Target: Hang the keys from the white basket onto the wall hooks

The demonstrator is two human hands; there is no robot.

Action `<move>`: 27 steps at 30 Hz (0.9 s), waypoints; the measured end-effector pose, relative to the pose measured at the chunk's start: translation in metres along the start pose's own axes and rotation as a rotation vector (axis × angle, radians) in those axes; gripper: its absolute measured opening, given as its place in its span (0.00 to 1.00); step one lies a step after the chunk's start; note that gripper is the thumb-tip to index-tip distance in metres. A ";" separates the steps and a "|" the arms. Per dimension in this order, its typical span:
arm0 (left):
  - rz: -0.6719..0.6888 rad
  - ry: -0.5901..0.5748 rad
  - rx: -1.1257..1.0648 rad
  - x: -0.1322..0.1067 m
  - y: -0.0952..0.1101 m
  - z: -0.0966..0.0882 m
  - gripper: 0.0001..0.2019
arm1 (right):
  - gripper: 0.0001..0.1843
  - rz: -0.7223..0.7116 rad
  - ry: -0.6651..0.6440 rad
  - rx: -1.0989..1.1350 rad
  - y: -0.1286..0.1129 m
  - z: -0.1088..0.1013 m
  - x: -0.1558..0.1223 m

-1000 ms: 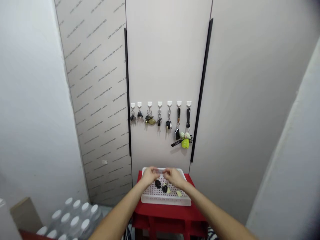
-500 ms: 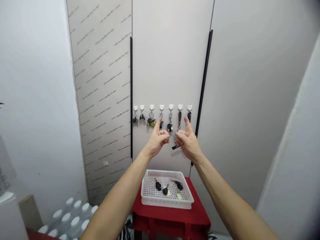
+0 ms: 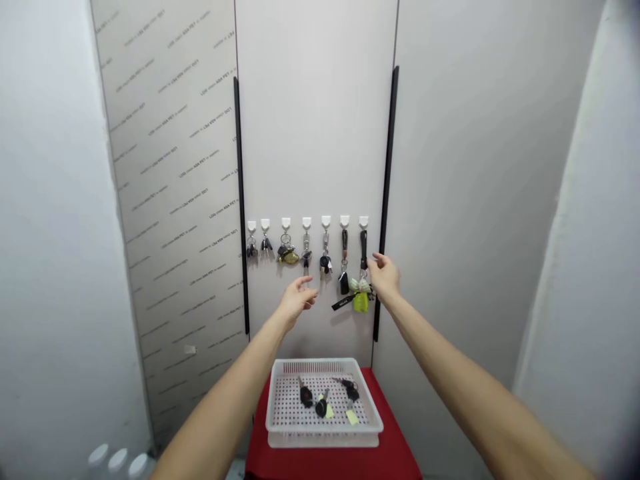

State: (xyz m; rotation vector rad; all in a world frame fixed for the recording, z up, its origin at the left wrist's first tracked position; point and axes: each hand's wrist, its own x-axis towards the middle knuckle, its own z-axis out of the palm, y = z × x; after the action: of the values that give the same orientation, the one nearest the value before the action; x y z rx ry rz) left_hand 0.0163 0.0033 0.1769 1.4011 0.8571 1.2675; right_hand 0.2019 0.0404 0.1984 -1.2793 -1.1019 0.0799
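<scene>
My left hand (image 3: 297, 303) is raised in front of the cabinet panel, fingers loosely apart and holding nothing. Just above it hangs a set of keys (image 3: 307, 257) on a metal clasp. At the right end of the row, my right hand (image 3: 385, 276) is beside a black strap keychain (image 3: 363, 250). Its fingers are slightly bent and apart, with nothing visible in them; whether they touch the keychain I cannot tell. From that strap hang a yellow-green pouch (image 3: 361, 302), a pale bow and a black tag (image 3: 343, 303).
Several white hooks (image 3: 326, 221) bear key bunches, including keys with an olive fob (image 3: 289, 255) and a black car key (image 3: 343, 283). Below, a white perforated basket (image 3: 325, 440) with car keys (image 3: 306, 396) stands on a red stool (image 3: 330, 463). White-capped bottles (image 3: 118, 460) are at lower left.
Both hands have gone from pointing fists to loosely opened fingers. The left has lowered relative to the hooks; the right has shifted right of the last keychain, uncovering the yellow-green pouch. The view has shifted.
</scene>
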 end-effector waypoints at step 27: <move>0.183 0.334 0.375 0.135 0.041 0.045 0.08 | 0.09 -0.032 -1.158 -0.150 0.070 0.000 -0.097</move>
State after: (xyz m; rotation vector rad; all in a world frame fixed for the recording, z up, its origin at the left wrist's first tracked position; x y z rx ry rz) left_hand 0.0810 0.1125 0.2534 1.6128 1.2674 1.5672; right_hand 0.1869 0.0075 0.0845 -1.3427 -2.1283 0.8020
